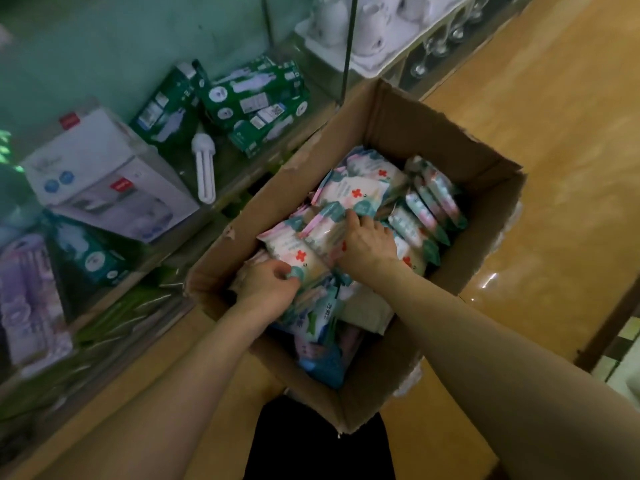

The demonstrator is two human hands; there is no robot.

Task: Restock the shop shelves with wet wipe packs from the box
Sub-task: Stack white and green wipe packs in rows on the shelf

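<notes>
An open cardboard box [450,140] sits on a wooden counter, filled with several wet wipe packs [360,188] printed in teal, pink and white with red crosses. Both my hands are inside it. My left hand [266,282] pinches the near end of one wet wipe pack [294,251] lying across the pile. My right hand [367,240] curls over a bundle of packs [329,230] in the middle of the box. More packs stand on edge at the right side [433,209].
A glass display case at the left holds green light-bulb boxes [249,102], a loose white bulb [204,171], a white appliance box [104,178] and purple packs [27,296]. White ceramic ware [367,26] and glasses sit at the back. The wooden counter [554,133] extends right.
</notes>
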